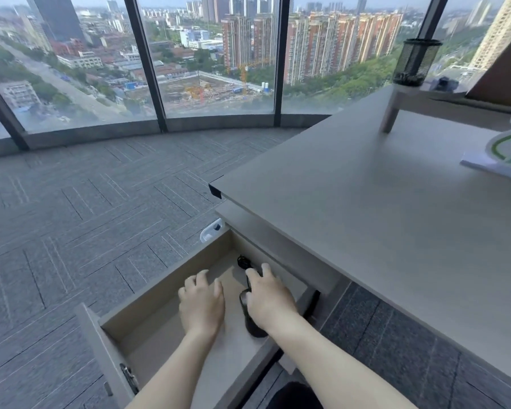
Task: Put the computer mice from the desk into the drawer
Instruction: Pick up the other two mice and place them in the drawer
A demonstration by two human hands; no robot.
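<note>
The drawer [115,343] under the desk [351,202] stands pulled out, its pale wooden inside showing. Both hands reach down into it. My right hand [270,296] lies over a black computer mouse [252,323], fingers curled on its top; the mouse rests on the drawer floor near the right wall. A second small black object [243,262], perhaps another mouse or a cable end, lies further back, partly hidden by my fingers. My left hand [202,302] hovers palm down with fingers spread, holding nothing.
On the desk's far right stand a raised shelf [410,104] with a black mesh pen cup [415,62] and a white-and-green sheet [505,149]. Grey carpet [86,216] and floor-to-ceiling windows lie to the left. The drawer front carries a metal lock [129,377].
</note>
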